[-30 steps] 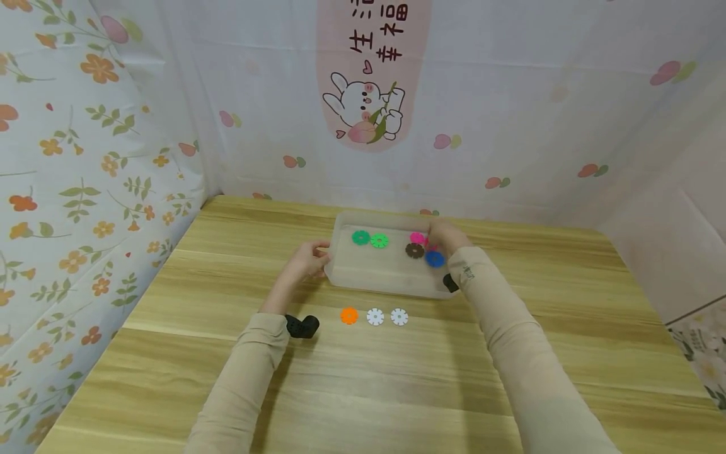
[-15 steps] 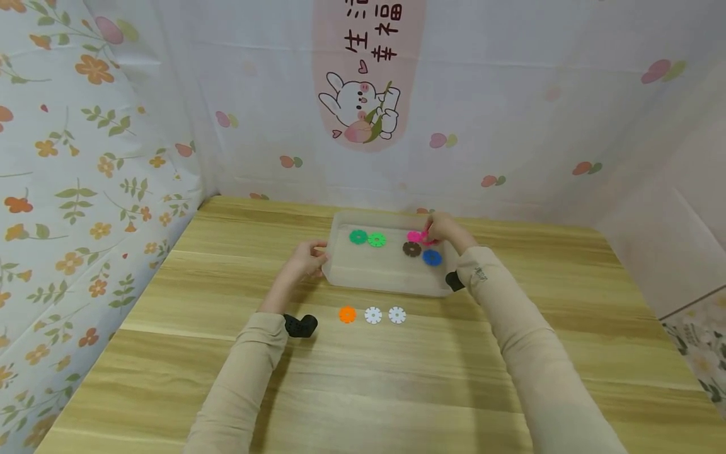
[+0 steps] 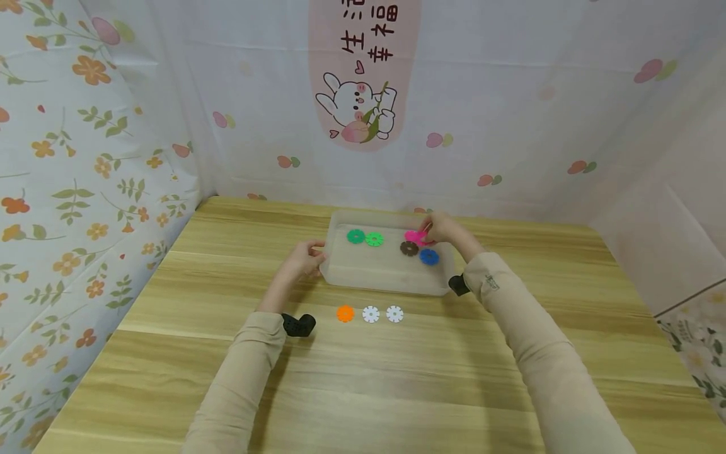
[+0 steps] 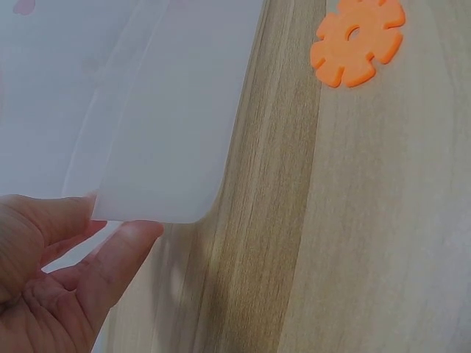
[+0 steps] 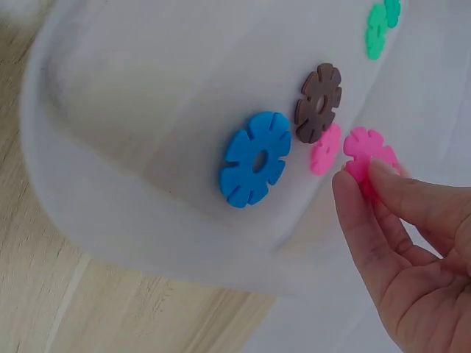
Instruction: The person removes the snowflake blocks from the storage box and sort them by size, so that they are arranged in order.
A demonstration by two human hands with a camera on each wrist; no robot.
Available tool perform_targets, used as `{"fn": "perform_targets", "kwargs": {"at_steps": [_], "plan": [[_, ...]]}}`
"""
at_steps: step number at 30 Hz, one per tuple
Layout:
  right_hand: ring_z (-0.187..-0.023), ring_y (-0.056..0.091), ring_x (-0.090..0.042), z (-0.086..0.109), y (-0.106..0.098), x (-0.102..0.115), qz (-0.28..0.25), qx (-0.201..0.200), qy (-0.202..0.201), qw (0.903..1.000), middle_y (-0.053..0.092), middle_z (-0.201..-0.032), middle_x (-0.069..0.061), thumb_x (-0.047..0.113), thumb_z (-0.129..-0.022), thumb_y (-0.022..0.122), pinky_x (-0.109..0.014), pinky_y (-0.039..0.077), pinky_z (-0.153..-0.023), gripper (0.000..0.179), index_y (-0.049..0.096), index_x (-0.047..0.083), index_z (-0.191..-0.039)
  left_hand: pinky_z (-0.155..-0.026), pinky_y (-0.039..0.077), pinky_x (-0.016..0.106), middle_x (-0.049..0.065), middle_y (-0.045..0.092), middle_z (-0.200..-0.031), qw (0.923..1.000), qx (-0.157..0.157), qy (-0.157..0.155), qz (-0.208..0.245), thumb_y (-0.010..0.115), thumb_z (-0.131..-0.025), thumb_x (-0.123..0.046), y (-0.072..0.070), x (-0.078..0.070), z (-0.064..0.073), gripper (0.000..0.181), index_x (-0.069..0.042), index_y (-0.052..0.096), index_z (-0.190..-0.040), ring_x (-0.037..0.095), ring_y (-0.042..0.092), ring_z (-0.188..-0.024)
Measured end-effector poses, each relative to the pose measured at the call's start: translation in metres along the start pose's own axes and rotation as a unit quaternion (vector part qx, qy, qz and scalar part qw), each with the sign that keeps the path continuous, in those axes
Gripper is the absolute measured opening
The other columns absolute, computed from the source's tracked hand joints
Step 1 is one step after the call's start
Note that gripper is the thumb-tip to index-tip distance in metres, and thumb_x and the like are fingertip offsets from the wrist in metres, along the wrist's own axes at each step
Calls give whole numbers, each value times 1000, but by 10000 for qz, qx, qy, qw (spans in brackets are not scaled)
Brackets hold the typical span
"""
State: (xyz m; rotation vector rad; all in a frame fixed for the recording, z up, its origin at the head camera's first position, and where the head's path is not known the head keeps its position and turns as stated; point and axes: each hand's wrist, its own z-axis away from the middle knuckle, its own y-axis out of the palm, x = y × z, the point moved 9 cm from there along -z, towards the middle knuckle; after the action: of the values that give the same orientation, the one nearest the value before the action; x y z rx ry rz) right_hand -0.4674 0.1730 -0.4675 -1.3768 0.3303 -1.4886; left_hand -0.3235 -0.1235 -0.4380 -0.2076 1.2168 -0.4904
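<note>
A translucent white plastic tray (image 3: 391, 277) stands toward the back of the table. My left hand (image 3: 303, 260) pinches its left end between thumb and fingers; the left wrist view shows the tray wall (image 4: 176, 125) in that grip. Over the tray's far right part, my right hand (image 3: 448, 230) pinches a pink notched snowflake disc (image 5: 360, 149) between thumb and fingertips. A second pink disc (image 5: 326, 149) lies in the tray, beside a brown disc (image 5: 319, 103) and a blue disc (image 5: 255, 159). Two green discs (image 3: 356, 236) lie in its left part.
In front of the tray, an orange disc (image 3: 345, 313) and two white discs (image 3: 371, 314) lie in a row on the wooden table (image 3: 363, 384). A patterned curtain (image 3: 238, 145) hangs behind the table. Black wrist mounts (image 3: 299, 325) sit on both wrists.
My right hand has lifted slightly, and the pink disc in its fingertips has come into clearer view. The left hand stays at the tray's left end. The view has shifted a little.
</note>
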Motion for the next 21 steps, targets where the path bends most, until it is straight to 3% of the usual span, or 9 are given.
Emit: {"fn": "perform_targets", "kwargs": {"at_steps": [3,7,10,13,15,21], "plan": [[-82,63,-25,3,0,2,-35,-41,89,9999,64,-102,-18,4,-74,72,-32,54,-63,26,67,1,-100,-62,54,24,24,51,-120,10000,-1,11,0,48,-95,-8,0,0,1,43,-3,39,-137,23,57,-85],[-75,64,-22,9,-2,10,-350,-60,-168,9992,65,-96,-18,3,-75,72,-30,55,-61,23,68,1,-98,-62,53,24,24,51,-120,10000,-23,14,0,47,-95,-8,0,0,2,43,-3,39,-137,23,57,-84],[-72,64,-21,32,-5,36,-474,-65,-204,9986,64,-95,-20,-2,-77,68,-29,55,-62,21,67,-3,-98,-62,53,24,24,51,-120,10000,-34,10,1,47,-95,-8,0,-1,3,43,-3,39,-137,21,57,-84],[-76,64,-26,61,-6,67,-329,-14,152,9993,61,-102,-27,-6,-81,63,-35,56,-68,25,62,-10,-105,-62,53,24,24,50,-120,10000,-31,19,-16,47,-95,-9,0,-1,3,43,-3,38,-137,20,57,-83],[-75,65,-26,73,-7,81,-332,-12,69,9994,60,-102,-30,-8,-82,60,-35,56,-69,25,60,-14,-106,-63,53,25,24,50,-120,10000,-33,26,-23,47,-95,-9,0,-2,3,43,-3,38,-137,20,56,-84],[-70,63,-15,90,-5,92,-434,29,-21,9991,63,-94,-23,-7,-83,59,-33,56,-71,24,58,-15,-106,-65,54,25,24,51,-119,9999,-63,48,-75,47,-95,-9,0,-3,4,43,-3,39,-137,24,58,-88]]}}
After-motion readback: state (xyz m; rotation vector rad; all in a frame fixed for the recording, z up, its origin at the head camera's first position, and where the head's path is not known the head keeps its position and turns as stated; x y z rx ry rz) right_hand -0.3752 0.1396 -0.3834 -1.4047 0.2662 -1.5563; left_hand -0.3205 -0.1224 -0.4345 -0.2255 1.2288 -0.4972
